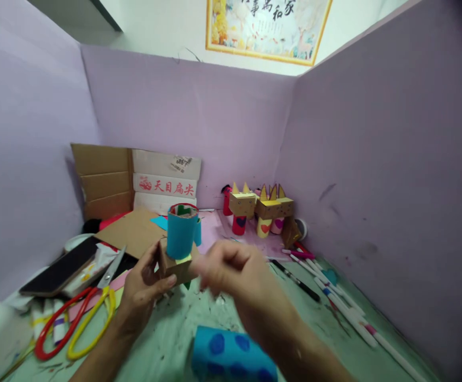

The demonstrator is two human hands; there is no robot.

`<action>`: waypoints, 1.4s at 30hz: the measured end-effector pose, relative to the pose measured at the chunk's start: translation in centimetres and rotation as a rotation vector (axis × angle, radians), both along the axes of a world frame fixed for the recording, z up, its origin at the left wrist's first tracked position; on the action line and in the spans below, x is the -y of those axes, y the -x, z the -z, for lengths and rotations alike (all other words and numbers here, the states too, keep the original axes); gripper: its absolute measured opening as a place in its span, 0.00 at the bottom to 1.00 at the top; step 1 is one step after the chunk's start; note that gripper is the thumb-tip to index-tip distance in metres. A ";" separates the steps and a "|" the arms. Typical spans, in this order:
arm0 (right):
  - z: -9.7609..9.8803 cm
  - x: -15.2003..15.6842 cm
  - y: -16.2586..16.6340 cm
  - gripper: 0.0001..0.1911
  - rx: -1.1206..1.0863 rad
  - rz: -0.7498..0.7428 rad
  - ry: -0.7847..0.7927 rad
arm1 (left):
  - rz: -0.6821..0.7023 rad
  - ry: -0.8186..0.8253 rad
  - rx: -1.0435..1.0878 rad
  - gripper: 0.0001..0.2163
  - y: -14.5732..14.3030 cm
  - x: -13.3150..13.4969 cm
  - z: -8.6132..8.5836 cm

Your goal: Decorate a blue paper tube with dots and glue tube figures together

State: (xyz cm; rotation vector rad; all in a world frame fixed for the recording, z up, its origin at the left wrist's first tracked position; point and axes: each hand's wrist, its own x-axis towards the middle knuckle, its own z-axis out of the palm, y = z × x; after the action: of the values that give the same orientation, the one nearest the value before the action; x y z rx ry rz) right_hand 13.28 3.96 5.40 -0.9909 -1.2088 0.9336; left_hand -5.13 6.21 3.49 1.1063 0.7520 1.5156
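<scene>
My left hand [143, 289] is closed around a small brown cardboard box [181, 271], fingers behind it and thumb along its front. A blue paper tube [181, 233] stands upright on the box, with a red edge around its open top and some green inside. Pale yellow shows at the tube's foot, and a bit of green pokes out below the box. Just right of the box is my right hand [242, 278], its fingers curled and their tips smeared by motion. Below it lies a blue roll with darker blue spots [231, 353], partly hidden by my right forearm.
Scissors [91, 318], a dark phone [61, 268] and a flattened cardboard box [163, 178] are at left. Cat-eared figures [242, 204] stand at the back right. A black pen [296, 281] and several white markers [346, 313] lie right. Lilac partitions [191, 116] enclose the table.
</scene>
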 end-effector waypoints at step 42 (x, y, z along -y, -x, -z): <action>0.9 -2.7 -1.8 0.34 -0.396 -0.155 0.215 | 0.077 0.124 -0.052 0.34 0.3 0.1 -0.3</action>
State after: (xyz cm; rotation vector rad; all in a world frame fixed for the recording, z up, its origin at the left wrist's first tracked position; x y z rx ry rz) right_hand 15.08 6.64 4.45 -0.8347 -0.8711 1.3346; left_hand -5.42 6.09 3.76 1.0726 0.8191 1.3620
